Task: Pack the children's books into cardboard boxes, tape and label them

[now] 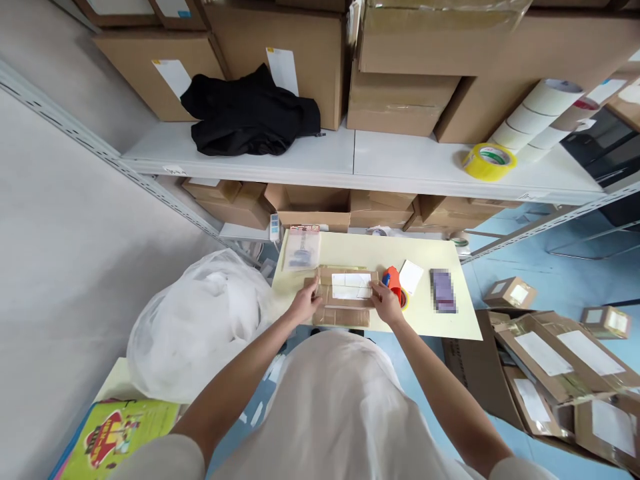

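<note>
A small cardboard box (325,293) with a white label (351,286) on its top is held between my two hands. My left hand (304,303) grips its left end, the fingers closed on the edge. At the opposite end, my right hand (386,304) closes on the box's right edge. More brown cardboard (345,317) shows below the near side; whether it is a separate box I cannot tell. Just right of my right hand lies a red tape dispenser (393,280) with a yellow roll. Beside it rests a white card or paper (411,277).
The pale table (350,250) also carries a clear bag (303,248) and a pixelated purple object (443,291). A shelf (330,157) above holds cartons, black cloth (250,113) and yellow tape (489,162). A white plastic bundle (195,327) stands left; labelled boxes (545,353) lie right.
</note>
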`<state>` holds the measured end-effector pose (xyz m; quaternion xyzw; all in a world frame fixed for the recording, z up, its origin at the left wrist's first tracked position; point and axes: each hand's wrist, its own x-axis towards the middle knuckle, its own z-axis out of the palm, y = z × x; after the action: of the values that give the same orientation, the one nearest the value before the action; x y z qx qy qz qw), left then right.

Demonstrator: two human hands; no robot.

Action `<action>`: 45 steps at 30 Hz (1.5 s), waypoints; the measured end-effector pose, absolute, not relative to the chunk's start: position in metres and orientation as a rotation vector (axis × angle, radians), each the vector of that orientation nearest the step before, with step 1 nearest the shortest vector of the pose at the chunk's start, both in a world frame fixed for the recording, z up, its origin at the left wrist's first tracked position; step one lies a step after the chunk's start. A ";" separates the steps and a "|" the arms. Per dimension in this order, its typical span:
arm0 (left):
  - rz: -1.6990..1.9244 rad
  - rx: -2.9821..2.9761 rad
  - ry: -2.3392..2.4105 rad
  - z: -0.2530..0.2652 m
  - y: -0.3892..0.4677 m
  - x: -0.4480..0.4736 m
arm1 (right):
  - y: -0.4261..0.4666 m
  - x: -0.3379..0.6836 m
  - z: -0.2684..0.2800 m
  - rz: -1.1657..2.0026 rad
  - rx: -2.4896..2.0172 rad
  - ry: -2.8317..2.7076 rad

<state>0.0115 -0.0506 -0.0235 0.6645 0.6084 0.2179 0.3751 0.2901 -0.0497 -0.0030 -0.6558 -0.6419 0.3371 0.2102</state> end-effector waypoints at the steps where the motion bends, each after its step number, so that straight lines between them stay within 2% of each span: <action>1: 0.573 1.704 1.564 -0.023 -0.042 0.012 | -0.041 0.291 -0.003 0.927 -1.850 -1.784; 6: 0.650 1.995 1.675 -0.008 -0.025 0.019 | -0.019 0.288 -0.002 0.875 -1.945 -1.786; 12: 0.178 2.456 1.469 0.004 -0.028 0.045 | -0.029 0.284 -0.011 0.774 -1.918 -1.822; 17: 0.079 2.476 1.566 -0.009 -0.025 0.056 | -0.041 0.318 -0.022 0.673 -1.948 -1.675; 21: 0.068 2.479 1.577 -0.014 -0.026 0.058 | -0.046 0.344 -0.035 0.801 -2.212 -1.752; 32: -0.010 2.451 1.656 -0.010 -0.037 0.070 | -0.018 0.337 -0.054 1.059 -2.426 -1.906; 37: 0.007 2.381 1.661 -0.011 -0.041 0.070 | -0.029 0.377 -0.032 1.126 -2.257 -1.695; 42: 0.089 2.341 1.600 -0.014 -0.042 0.065 | -0.012 0.400 0.023 1.098 -1.772 -1.339; 45: 0.166 2.346 1.554 -0.014 -0.043 0.061 | 0.010 0.377 0.056 1.133 -1.605 -1.346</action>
<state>0.0607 -0.0433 -0.0140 0.8215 0.5440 0.0580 0.1607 0.3771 0.0098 0.0557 -0.6259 -0.5247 0.4419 0.3711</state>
